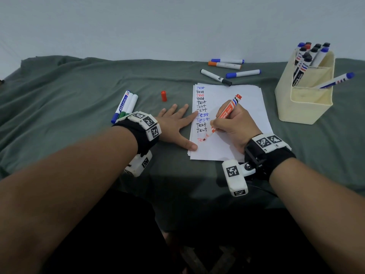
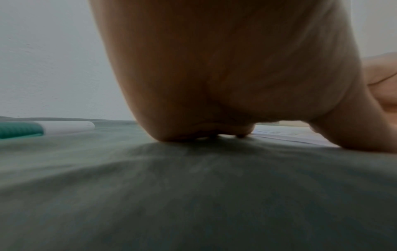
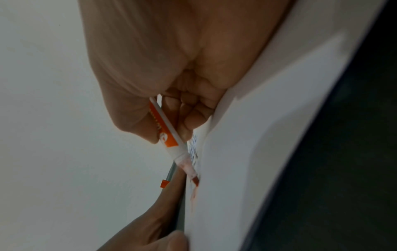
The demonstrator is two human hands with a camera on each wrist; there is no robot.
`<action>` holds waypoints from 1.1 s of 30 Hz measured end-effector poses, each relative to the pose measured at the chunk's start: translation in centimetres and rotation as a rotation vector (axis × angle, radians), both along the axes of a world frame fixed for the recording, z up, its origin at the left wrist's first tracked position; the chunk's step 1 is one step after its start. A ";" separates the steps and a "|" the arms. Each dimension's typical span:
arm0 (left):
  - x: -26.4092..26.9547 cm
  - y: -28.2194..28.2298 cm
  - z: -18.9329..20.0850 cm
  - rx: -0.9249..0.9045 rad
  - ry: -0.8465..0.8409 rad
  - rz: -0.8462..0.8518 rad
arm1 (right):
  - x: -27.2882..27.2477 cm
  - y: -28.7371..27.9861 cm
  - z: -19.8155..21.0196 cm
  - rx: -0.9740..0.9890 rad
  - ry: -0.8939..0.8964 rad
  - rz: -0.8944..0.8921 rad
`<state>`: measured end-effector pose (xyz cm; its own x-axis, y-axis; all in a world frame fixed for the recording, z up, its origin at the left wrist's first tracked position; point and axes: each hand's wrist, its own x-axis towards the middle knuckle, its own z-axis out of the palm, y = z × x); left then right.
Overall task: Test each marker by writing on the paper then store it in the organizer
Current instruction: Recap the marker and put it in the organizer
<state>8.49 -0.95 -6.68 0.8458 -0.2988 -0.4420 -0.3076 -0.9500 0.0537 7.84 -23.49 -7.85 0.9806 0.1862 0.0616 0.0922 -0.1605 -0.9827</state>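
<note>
Roughly midway: your right hand grips the uncapped red marker writing on the paper, left hand flat steadying it, organizer part-filled, seven loose markers untested.

A makeshift desk indoors: green cloth draped over a surface against a bare wall.

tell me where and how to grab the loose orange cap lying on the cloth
Pinch the orange cap across its round sides, coming straight down from above. It lies alone on the green cloth, long axis pointing roughly away from the person, so thumb and finger fit either side. The left hand, flat by the paper, looks nearest; the right hand holds the orange marker.
</note>
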 end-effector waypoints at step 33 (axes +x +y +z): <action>0.6 0.4 0.5 -0.072 -0.077 0.011 | 0.8 -0.5 -0.6 0.574 0.151 -0.030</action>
<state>9.05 -0.52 -6.21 0.8799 -0.3177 -0.3532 -0.3028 -0.9480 0.0983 8.66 -23.95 -8.40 0.9907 0.1363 0.0036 -0.0517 0.4000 -0.9151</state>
